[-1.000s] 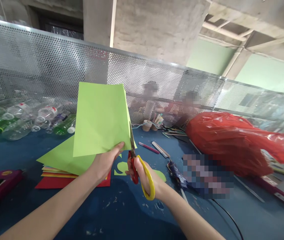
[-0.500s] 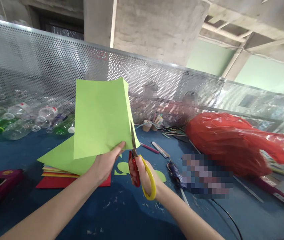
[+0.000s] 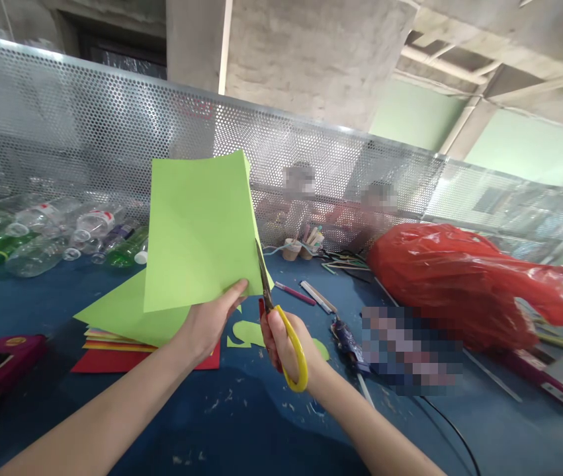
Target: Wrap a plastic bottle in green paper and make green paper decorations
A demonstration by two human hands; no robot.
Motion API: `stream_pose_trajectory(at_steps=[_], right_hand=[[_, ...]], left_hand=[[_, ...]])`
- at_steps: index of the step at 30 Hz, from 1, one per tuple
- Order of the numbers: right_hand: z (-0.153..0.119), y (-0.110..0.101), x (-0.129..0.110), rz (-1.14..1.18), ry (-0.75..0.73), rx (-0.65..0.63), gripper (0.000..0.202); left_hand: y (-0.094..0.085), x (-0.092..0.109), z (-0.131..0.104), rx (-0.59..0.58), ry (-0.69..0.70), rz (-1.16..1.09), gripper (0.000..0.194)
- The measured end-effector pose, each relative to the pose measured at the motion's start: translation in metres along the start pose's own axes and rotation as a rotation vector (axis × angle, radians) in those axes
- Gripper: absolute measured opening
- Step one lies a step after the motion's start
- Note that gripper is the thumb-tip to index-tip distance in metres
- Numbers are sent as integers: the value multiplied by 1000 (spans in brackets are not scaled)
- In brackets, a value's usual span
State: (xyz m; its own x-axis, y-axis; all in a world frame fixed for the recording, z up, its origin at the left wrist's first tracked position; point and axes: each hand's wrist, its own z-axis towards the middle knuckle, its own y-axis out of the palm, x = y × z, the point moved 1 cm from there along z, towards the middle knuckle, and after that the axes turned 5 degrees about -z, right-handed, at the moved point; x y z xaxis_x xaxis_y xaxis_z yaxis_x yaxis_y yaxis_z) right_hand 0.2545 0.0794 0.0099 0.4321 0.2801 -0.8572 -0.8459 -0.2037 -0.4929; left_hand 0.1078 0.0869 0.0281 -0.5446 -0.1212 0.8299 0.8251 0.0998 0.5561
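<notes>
The left hand pinches the green paper near its lower right corner, thumb in front and fingers hidden behind, apparently so that the right edge stands free for the blades. The right hand is closed around the handles of the scissors, whose blades point up along that edge; how far apart they are, I cannot tell. A second green layer shows behind the first (a fold or another sheet, it is unclear which), and the paper is held upright above the blue table, probably to give the scissors room underneath. Below the hands lies a curved green cutout, partly covered by the right hand. To the left, a stack of coloured paper sits within easy reach. Beyond the hands lie a purple pen, plastic bottles lined up against the perforated screen, and a bulky red bag on the right.
</notes>
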Motion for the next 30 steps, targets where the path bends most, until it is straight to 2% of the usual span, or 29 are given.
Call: stream_pose_trajectory(at_steps=[5, 9, 13, 18, 22, 30], right_hand=[[0, 3, -3, 70, 46, -12, 60], [1, 5, -1, 128, 0, -37, 59], [2, 4, 6, 8, -65, -53, 58], [2, -6, 7, -141, -133, -51, 57], [1, -12, 0, -196, -136, -17, 57], [0, -14, -5, -239, -135, 17, 59]], left_hand=[[0, -2, 0, -28, 21, -8, 29], [0, -4, 1, -51, 31, -58, 26], [0, -6, 2, -57, 38, -104, 30], [-3, -12, 3, -31, 49, -27, 35], [-2, -16, 1, -83, 32, -22, 35], [-2, -18, 0, -46, 30, 21, 34]])
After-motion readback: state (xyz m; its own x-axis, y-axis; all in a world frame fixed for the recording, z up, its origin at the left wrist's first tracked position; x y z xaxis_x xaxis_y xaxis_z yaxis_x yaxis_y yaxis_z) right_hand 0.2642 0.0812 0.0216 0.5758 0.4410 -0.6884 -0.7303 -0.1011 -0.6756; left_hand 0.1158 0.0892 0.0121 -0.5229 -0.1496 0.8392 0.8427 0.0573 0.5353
